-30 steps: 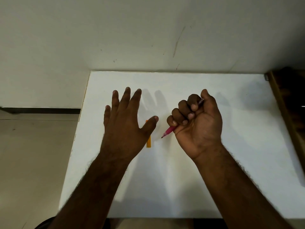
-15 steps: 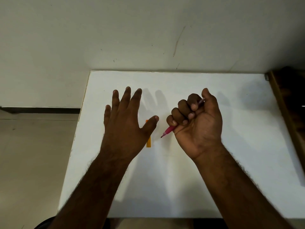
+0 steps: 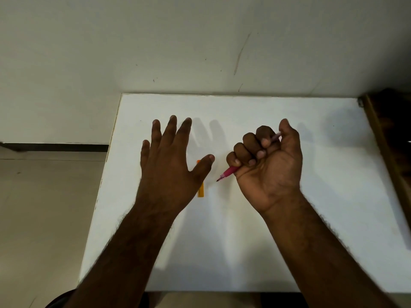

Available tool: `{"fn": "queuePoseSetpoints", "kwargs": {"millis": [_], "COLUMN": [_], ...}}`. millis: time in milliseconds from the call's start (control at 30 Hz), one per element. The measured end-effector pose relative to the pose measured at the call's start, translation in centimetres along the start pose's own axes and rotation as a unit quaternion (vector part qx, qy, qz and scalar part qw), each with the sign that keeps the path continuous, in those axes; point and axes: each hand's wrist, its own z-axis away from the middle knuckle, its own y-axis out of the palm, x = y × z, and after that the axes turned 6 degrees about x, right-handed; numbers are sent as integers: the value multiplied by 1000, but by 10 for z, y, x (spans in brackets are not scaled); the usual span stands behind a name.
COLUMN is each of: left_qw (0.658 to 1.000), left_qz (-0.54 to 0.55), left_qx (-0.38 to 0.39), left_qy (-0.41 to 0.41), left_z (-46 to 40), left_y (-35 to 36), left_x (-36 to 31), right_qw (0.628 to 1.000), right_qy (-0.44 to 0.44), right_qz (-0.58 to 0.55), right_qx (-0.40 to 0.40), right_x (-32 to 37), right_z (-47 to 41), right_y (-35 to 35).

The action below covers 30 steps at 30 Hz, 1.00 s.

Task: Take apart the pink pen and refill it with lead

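Pink pen was clenched in the right hand's fist, tip down-left. The left hand spread flat, holding nothing, over an orange case on the table.

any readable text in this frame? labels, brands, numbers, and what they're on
None readable.
pink pen: mostly hidden in the right hand; no print on the visible tip end.
orange case: partly behind the left hand; any marking is too small and blurred to read.
white table and wall: only scuff marks, no lettering.
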Motion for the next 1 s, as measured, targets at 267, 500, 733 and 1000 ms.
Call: {"fn": "queuePoseSetpoints", "kwargs": {"millis": [267,500,733,1000], "left_qw": [1000,1000,1000,1000], "left_qz": [1,0,1,-3], "left_qx": [1,2,4,6], "left_qy": [0,-2,-4,-6], "left_z": [0,-1,0,-1], "left_y": [1,2,1,1], "left_x": [0,1,1,1], "right_qw": [1000,1000,1000,999], "right_qy": [-1,-2,6,-43], "right_qz": [-4,-9,-16,-15], "right_qx": [-11,-2,5,17], "right_x": [1,2,2,1], "right_z": [-1,-1,-2,-4], "right_y": [-1,-2,-2,-3]}}
